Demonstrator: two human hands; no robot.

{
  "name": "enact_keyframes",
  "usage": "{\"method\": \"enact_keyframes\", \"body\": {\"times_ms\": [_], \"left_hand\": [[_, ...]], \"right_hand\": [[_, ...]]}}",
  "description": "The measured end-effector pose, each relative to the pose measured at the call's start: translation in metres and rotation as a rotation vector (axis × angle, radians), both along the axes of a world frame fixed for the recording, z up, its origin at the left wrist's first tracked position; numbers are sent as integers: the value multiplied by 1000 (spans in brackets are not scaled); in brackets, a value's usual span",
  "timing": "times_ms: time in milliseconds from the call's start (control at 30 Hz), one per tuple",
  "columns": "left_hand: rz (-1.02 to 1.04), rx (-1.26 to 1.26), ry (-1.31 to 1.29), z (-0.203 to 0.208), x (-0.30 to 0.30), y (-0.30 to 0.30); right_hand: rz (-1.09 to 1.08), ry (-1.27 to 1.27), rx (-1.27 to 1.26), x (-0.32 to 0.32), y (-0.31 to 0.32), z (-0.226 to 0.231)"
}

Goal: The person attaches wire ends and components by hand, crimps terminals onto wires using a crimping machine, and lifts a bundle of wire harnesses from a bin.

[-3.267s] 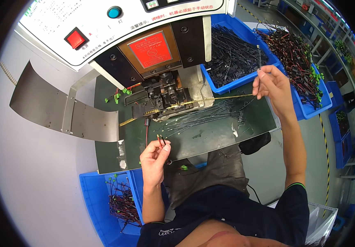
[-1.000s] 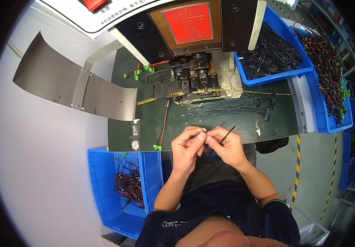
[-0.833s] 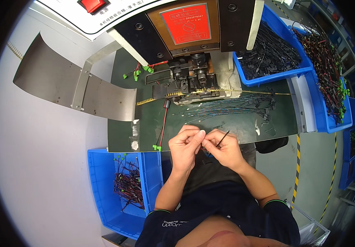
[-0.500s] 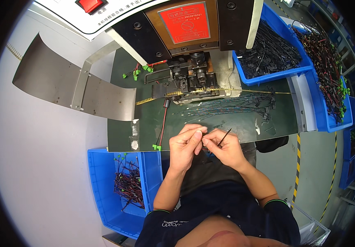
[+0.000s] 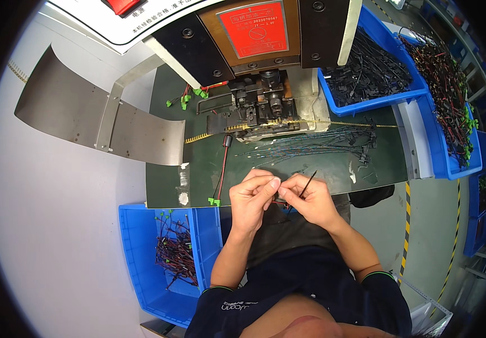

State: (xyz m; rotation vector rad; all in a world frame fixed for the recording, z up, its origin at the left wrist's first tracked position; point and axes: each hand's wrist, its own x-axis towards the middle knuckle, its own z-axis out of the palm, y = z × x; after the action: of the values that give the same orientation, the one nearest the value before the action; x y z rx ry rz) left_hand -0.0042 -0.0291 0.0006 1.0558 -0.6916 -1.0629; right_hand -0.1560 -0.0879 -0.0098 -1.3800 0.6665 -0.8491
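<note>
Both hands are together at the table's front edge, fingertips close to each other. My left hand (image 5: 252, 200) is closed in a pinch, thumb against forefinger; what it grips is hidden by the fingers. My right hand (image 5: 312, 203) is also pinched, and a thin black cable (image 5: 310, 181) sticks up past its fingers. A bit of red and dark wire shows below, between the hands. Ahead of them a bundle of dark wires with black connectors (image 5: 310, 147) lies on the green table (image 5: 198, 186). Left of the hands lies a red-and-black lead (image 5: 222, 169) with green plugs.
The crimping press (image 5: 271, 107) stands behind the wires, a yellow terminal strip (image 5: 198, 138) running through it. A curved metal guide (image 5: 102, 112) is at left. Blue bins of wires stand at the lower left (image 5: 136, 248), the back right (image 5: 378, 102) and the far right (image 5: 451, 172).
Both hands stay nearly in place, with the fingertips slightly farther apart. The black cable has tilted a little more upright, and red wire now shows between the hands.
</note>
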Motion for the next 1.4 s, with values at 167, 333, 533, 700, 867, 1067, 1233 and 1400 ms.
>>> {"method": "enact_keyframes", "body": {"times_ms": [167,333,533,700,867,1067,1233,1400], "left_hand": [[-8,-15,14,4,-1,1],[-31,21,64,3,-2,2],[67,-1,14,-3,4,-1],[93,0,-31,-3,6,1],[80,-2,-28,-1,6,3],[86,0,-26,-2,7,4],[82,-18,-21,-2,7,5],[71,-26,-17,-2,7,5]], "right_hand": [[26,6,11,-1,-1,2],[46,-22,92,-3,-3,-4],[3,-55,-109,-1,-2,14],[-18,-170,235,-13,1,19],[-12,33,47,-14,4,4],[16,87,-20,-12,4,10],[69,124,-7,-14,3,13],[82,115,22,-13,3,13]]}}
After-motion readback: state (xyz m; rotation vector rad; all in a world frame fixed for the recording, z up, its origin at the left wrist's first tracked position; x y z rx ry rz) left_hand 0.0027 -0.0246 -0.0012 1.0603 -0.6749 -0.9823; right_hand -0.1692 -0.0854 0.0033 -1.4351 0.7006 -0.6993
